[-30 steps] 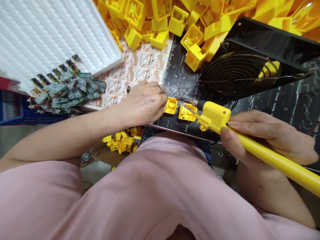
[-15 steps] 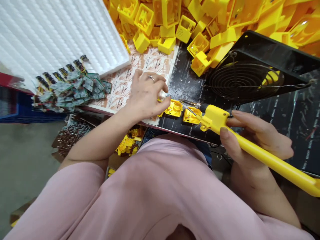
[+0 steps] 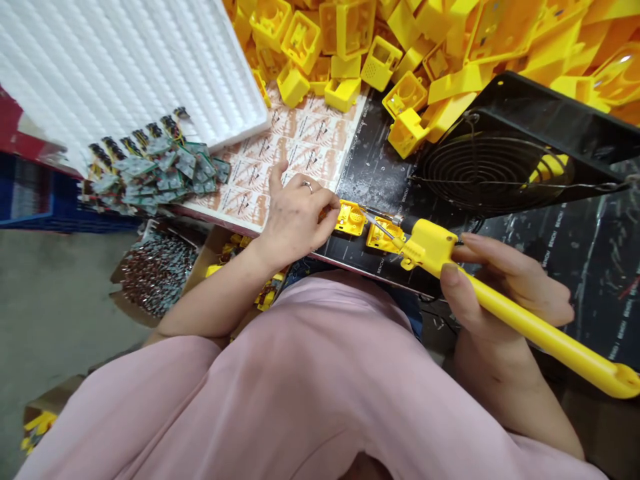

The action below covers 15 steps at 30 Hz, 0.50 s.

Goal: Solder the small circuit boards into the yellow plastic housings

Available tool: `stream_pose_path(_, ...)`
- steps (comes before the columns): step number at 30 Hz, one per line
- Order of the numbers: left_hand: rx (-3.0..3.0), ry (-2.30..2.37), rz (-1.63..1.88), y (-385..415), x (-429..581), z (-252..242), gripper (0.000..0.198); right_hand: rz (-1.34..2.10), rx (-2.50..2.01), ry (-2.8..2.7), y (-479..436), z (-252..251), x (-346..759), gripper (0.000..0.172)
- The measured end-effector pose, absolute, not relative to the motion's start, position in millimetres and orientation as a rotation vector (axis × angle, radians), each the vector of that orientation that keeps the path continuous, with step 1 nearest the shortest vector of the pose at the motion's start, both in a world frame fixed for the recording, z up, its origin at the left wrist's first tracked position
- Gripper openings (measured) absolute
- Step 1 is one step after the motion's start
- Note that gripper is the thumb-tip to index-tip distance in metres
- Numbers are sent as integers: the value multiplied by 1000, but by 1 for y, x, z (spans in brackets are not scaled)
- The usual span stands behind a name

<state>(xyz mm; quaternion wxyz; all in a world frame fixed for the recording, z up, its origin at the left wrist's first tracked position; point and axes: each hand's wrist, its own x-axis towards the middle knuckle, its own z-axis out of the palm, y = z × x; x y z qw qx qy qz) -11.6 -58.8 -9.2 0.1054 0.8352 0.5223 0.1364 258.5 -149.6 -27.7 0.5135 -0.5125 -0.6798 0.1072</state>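
Note:
My right hand [image 3: 500,280] is closed around the long yellow handle of a soldering iron [image 3: 435,247], which has a thin metal tube beside its dark-collared tip. The tip end points left, over two small yellow plastic housings at the table's front edge. One housing [image 3: 351,219] lies just right of my left fingertips; the other housing [image 3: 384,235] sits under the tube end. My left hand [image 3: 303,213], with a ring on one finger, has its fingers curled together in a pinch at the left housing. What lies between those fingertips is hidden.
A heap of yellow housings [image 3: 345,33] covers the back of the table. A black fan [image 3: 480,160] with a wire grille stands at right. At left are a white foam sheet [image 3: 150,60] and a pile of wired circuit boards [image 3: 160,173]. A box of small parts [image 3: 155,270] is below.
My left hand's fingers have gone from spread to curled together, lower near the housings. The soldering iron has barely moved. The whole view has shifted slightly.

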Motion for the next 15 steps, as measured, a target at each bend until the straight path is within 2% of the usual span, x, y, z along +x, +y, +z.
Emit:
stream_pose_path(3,2462,1539,391,-59,-10,-8,24,165,-1109,-1662,-149,-30,259,68)
stream_pose_path(5,2460,1527,376,-58,-10,-6,24,153,-1140,-1661,-151,-28,257,70)
stream_pose_path(8,2464,1531,328,-56,-8,-4,26,196,-1163,-1707,-153,-22,251,60)
stream_pose_path(15,2529,1472,260,-49,-6,-1,25,177,-1048,-1858,-145,-14,242,25)
